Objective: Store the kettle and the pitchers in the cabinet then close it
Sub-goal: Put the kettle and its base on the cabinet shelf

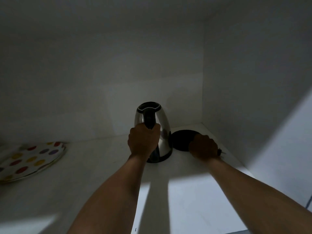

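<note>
A shiny steel kettle point(163, 127) with a black handle and black lid stands upright on the white shelf point(101, 174) inside the cabinet, near the back right corner. My left hand point(143, 141) is wrapped around its handle. Just right of the kettle lies its round black base point(181, 138), flat on the shelf. My right hand point(203, 146) rests on the base's near edge and grips it; a bit of black cord or plug point(219, 152) pokes out beside that hand. No pitcher is in sight.
A white plate with coloured dots point(32, 160) lies at the left of the shelf. The cabinet's back wall point(118, 73) and right side wall point(253, 81) close in behind and beside the kettle. The interior is dim.
</note>
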`<action>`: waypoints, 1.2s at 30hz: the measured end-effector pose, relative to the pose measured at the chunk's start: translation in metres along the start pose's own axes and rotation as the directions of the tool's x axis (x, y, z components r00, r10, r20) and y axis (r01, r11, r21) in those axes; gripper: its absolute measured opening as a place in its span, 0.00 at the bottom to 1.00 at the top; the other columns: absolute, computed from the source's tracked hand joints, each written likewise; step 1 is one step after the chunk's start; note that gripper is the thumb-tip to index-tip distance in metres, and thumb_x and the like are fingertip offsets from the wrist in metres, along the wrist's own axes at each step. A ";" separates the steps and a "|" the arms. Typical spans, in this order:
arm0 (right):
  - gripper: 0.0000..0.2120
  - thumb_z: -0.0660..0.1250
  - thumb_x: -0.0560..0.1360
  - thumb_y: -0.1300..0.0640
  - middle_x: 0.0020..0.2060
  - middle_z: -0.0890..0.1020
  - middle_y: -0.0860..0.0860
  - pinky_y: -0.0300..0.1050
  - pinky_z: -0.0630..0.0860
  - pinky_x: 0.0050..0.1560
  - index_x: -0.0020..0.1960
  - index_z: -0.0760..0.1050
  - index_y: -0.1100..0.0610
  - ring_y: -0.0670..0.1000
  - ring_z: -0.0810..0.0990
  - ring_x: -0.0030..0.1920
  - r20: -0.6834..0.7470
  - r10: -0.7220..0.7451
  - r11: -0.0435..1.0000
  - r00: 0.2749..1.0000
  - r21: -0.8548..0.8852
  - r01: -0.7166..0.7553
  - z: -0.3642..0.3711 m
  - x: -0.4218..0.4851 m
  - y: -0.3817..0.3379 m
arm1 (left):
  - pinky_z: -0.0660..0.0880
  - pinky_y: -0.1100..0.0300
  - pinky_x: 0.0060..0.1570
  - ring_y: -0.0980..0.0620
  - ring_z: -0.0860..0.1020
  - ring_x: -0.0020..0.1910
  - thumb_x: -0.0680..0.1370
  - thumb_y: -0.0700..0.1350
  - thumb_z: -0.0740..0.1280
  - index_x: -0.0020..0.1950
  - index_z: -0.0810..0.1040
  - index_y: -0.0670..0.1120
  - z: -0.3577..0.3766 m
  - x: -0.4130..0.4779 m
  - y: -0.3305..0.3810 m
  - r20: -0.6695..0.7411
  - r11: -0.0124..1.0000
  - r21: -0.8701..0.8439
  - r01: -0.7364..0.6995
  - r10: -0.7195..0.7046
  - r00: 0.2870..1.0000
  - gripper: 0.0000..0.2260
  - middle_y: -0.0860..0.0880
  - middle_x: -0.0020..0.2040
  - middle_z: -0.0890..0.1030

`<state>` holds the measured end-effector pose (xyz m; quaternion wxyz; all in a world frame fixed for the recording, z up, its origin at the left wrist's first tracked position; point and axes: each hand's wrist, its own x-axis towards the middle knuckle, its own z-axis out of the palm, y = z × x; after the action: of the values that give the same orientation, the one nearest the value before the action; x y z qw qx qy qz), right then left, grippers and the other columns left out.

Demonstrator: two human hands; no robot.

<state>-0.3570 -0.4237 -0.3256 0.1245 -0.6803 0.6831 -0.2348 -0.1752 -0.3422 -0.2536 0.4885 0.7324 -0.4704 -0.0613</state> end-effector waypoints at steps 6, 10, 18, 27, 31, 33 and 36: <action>0.21 0.58 0.80 0.54 0.73 0.67 0.54 0.55 0.68 0.66 0.73 0.69 0.50 0.61 0.62 0.72 0.107 -0.253 0.932 0.962 -0.239 0.272 0.024 0.017 0.029 | 0.76 0.55 0.43 0.42 0.79 0.42 0.74 0.58 0.68 0.43 0.77 0.47 0.008 0.021 0.000 0.031 0.999 0.033 0.016 -0.017 0.999 0.14 0.45 0.42 0.80; 0.18 0.59 0.81 0.53 0.73 0.67 0.57 0.57 0.71 0.64 0.70 0.72 0.52 0.63 0.60 0.75 0.058 -0.167 0.964 0.984 -0.198 0.176 0.025 0.033 0.030 | 0.80 0.52 0.46 0.42 0.81 0.42 0.74 0.58 0.68 0.42 0.77 0.47 0.017 0.031 0.003 0.048 1.000 0.021 0.024 -0.025 0.999 0.14 0.46 0.40 0.79; 0.16 0.56 0.82 0.60 0.68 0.72 0.57 0.52 0.71 0.63 0.68 0.73 0.57 0.60 0.65 0.72 0.001 -0.107 0.954 0.994 -0.283 0.103 0.041 0.070 0.021 | 0.74 0.56 0.38 0.46 0.80 0.38 0.74 0.58 0.67 0.47 0.79 0.43 0.043 0.058 0.008 0.106 1.000 -0.001 0.018 -0.018 0.994 0.17 0.45 0.42 0.81; 0.25 0.60 0.78 0.53 0.72 0.69 0.56 0.55 0.64 0.68 0.74 0.63 0.54 0.60 0.64 0.73 0.028 -0.138 0.934 0.990 -0.328 0.140 0.019 0.060 0.030 | 0.75 0.55 0.42 0.45 0.79 0.41 0.76 0.57 0.68 0.44 0.76 0.47 0.050 0.060 0.014 0.091 0.999 0.024 -0.024 0.022 0.996 0.14 0.49 0.37 0.76; 0.22 0.57 0.79 0.52 0.74 0.68 0.53 0.52 0.67 0.65 0.72 0.67 0.54 0.58 0.66 0.71 -0.010 -0.185 0.932 0.983 -0.318 0.172 0.024 0.027 0.060 | 0.73 0.57 0.40 0.46 0.78 0.39 0.76 0.57 0.68 0.38 0.74 0.50 0.049 0.049 0.026 0.086 0.993 0.033 -0.110 0.107 0.991 0.13 0.48 0.38 0.78; 0.21 0.57 0.80 0.53 0.76 0.66 0.52 0.50 0.66 0.69 0.71 0.70 0.56 0.55 0.62 0.75 -0.016 -0.206 0.953 0.979 -0.230 0.196 0.028 0.020 0.070 | 0.71 0.57 0.41 0.47 0.75 0.38 0.77 0.56 0.68 0.40 0.74 0.47 0.049 0.046 0.043 0.058 0.994 -0.001 -0.109 0.109 0.992 0.14 0.50 0.36 0.74; 0.21 0.58 0.79 0.54 0.77 0.65 0.52 0.47 0.62 0.73 0.70 0.72 0.59 0.53 0.60 0.77 -0.039 -0.209 0.976 0.977 -0.073 0.206 0.027 0.015 0.074 | 0.69 0.57 0.43 0.49 0.72 0.39 0.78 0.55 0.68 0.48 0.77 0.45 0.055 0.047 0.068 0.014 0.991 -0.072 -0.113 0.114 0.993 0.13 0.53 0.35 0.69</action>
<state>-0.4089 -0.4454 -0.3824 0.0599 -0.7460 0.6188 -0.2388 -0.2227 -0.4187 -0.2117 0.5125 0.6861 -0.5133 -0.0569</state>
